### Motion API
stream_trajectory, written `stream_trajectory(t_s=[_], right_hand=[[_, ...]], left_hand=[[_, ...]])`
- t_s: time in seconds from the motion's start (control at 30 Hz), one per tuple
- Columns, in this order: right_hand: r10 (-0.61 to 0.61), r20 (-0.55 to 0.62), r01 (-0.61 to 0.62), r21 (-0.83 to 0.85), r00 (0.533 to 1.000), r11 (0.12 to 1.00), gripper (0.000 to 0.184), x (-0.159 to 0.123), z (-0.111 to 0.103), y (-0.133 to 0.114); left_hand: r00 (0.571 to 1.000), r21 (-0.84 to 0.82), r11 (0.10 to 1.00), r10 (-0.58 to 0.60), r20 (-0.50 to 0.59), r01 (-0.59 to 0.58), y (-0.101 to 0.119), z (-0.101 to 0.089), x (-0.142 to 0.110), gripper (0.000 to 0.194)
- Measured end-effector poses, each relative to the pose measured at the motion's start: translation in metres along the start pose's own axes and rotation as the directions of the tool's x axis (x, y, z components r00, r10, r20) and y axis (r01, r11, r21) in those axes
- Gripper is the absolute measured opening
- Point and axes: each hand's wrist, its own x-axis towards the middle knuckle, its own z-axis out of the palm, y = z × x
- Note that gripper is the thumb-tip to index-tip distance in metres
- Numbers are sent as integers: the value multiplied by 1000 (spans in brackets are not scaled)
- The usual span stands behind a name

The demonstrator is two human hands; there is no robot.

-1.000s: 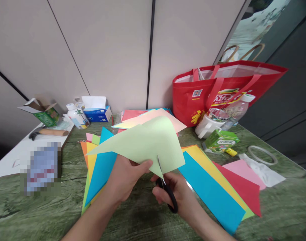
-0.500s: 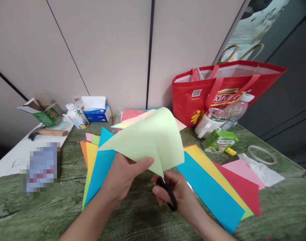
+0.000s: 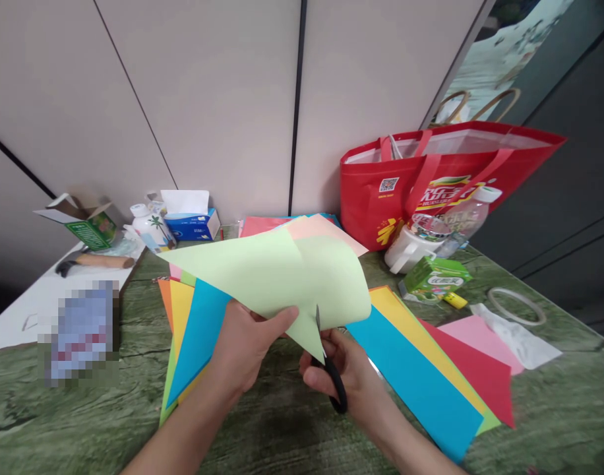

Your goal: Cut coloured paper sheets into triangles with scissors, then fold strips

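A pale green sheet of paper [image 3: 262, 270] is held up over the table, its right side curling over. My left hand [image 3: 245, 340] pinches its lower edge, thumb on top and the other fingers hidden beneath. In my right hand [image 3: 344, 369] are black-handled scissors [image 3: 337, 386], with fingers through the loops. One blade shows above the paper, right of my left thumb, and the cut runs up from the lower edge. Blue paper [image 3: 203, 336] lies under my left forearm, and a blue strip [image 3: 415, 382] lies right of my right hand.
Along the back stand a tissue box [image 3: 193, 226], a white bottle [image 3: 152, 229] and a red bag [image 3: 376, 198]. A white mug [image 3: 405, 247], a green carton [image 3: 438, 277] and a tape ring [image 3: 517, 305] sit at right. A hammer [image 3: 99, 261] lies at left.
The green sheet has swung lower, its left tip moving left and up. A scissor blade now shows over the paper. Both hands stay in nearly the same places.
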Motion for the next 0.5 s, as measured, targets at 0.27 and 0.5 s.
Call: stream_trajectory(t_s=[0.27,0.5], right_hand=[[-55,-7,55,-17,998,998,40,0,-1,1],[-110,11,110,-30,994,993,34,0,-1,2]], left_hand=[[1000,-45,999,-15,16,16,0,2,0,43],[998,-49,998,-45,46,47,-1,0,0,37]])
